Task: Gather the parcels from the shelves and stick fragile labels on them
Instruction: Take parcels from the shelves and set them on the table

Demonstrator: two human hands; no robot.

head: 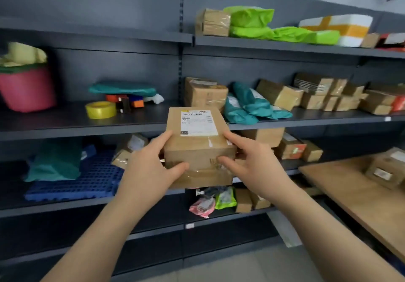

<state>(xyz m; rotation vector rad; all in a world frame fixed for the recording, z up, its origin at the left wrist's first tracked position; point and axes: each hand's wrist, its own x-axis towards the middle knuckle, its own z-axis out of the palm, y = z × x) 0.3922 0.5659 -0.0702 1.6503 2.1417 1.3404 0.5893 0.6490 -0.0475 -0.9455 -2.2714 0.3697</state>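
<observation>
A brown cardboard parcel [198,150] with a white shipping label on top is held in the air in front of the dark grey shelves [131,126]. My left hand [151,167] grips its left side and near face. My right hand [247,161] grips its right side, thumb on the near face. More cardboard parcels [328,94] and teal mailer bags [247,106] lie on the middle shelf to the right. Green bags [263,25] and a box [213,22] sit on the top shelf.
A wooden table [355,196] stands at the right with a parcel [388,170] on it. On the left shelf are a yellow tape roll [100,109], a pink bucket [26,86] and a blue plastic pallet [83,183]. Small packets [210,202] lie on the lower shelf.
</observation>
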